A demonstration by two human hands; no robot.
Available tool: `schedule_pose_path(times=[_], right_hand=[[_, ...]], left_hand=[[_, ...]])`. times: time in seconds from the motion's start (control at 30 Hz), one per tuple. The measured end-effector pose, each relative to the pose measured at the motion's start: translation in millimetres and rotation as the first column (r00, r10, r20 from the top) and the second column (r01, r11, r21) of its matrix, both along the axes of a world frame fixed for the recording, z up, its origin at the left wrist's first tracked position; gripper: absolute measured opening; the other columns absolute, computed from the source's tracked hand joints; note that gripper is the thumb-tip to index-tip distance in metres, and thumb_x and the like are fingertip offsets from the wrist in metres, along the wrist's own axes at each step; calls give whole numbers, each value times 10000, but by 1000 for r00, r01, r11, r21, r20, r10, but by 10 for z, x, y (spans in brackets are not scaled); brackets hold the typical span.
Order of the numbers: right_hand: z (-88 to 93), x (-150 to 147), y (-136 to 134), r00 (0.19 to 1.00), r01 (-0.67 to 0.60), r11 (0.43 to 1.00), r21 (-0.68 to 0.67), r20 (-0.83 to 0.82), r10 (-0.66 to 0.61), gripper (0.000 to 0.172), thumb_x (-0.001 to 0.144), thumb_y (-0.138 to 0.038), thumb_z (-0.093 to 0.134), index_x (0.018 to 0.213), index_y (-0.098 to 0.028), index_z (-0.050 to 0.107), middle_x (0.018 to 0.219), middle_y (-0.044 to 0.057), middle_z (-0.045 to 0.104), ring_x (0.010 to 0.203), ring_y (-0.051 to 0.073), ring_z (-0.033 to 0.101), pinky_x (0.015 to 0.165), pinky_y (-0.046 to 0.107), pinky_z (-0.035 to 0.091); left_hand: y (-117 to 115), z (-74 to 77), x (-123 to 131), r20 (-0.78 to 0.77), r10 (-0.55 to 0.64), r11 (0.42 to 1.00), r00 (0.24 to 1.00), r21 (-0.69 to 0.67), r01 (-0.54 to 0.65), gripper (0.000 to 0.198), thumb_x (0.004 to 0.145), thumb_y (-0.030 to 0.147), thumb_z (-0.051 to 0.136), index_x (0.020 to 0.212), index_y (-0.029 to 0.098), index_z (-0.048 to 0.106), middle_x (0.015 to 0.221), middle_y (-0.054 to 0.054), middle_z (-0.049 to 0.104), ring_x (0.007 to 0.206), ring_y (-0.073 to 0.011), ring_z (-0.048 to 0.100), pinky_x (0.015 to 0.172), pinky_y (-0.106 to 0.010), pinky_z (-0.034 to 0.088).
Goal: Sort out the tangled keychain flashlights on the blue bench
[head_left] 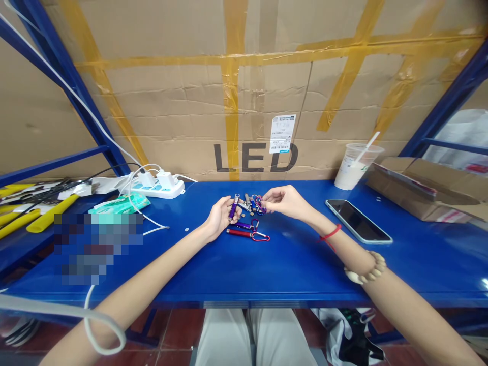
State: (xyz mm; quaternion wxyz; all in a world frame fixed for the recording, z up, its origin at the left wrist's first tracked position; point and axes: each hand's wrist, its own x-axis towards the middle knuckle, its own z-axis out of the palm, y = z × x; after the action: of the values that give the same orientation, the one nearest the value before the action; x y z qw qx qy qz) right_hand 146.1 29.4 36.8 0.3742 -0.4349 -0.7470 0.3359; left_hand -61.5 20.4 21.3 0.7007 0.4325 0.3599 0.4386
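Note:
My left hand point(221, 216) lies palm up on the blue table point(267, 269), its fingers curled round a small purple keychain flashlight point(233, 208). My right hand point(284, 201) is closed in a pinch on a carabiner clip point(260, 204) at the edge of a small pile of keychain flashlights point(249, 203). A red flashlight with a red carabiner point(247, 234) and another purple one point(246, 224) lie on the table just in front of my hands.
A smartphone point(357, 221) lies to the right, a plastic cup with a straw point(356, 166) and an open cardboard box point(423, 190) behind it. A white power strip with chargers point(158, 187), a green packet point(120, 203) and yellow-handled tools point(46, 216) sit at left. Taped cardboard stands behind.

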Motion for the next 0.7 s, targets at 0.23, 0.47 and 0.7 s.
schedule_pose_path(times=[0.23, 0.47, 0.7], right_hand=[[7, -113, -46, 931, -81, 979, -189, -366, 7, 281, 609, -269, 754, 789, -158, 569, 634, 3, 692, 643, 156, 679, 595, 257, 540], [36, -135, -97, 900, -103, 967, -234, -436, -10, 454, 636, -327, 758, 1037, -169, 613, 761, 38, 730, 788, 171, 691, 718, 286, 550], [-73, -258, -131, 899, -147, 953, -265, -438, 17, 479, 642, -326, 756, 1066, -143, 630, 793, 54, 724, 804, 172, 690, 743, 283, 561]], left_hand=[[-20, 20, 0, 15, -79, 997, 997, 1, 79, 323, 880, 313, 280, 741, 131, 507, 534, -24, 469, 439, -96, 369, 450, -200, 278], [-48, 32, 24, 12, -122, 992, 992, 41, 122, 302, 875, 380, 346, 694, 156, 436, 532, -9, 467, 449, -85, 378, 460, -193, 275], [-72, -15, 60, -91, 31, 949, 995, 316, -1, 375, 735, 373, 657, 697, 185, 335, 575, 63, 455, 466, -42, 373, 484, -183, 275]])
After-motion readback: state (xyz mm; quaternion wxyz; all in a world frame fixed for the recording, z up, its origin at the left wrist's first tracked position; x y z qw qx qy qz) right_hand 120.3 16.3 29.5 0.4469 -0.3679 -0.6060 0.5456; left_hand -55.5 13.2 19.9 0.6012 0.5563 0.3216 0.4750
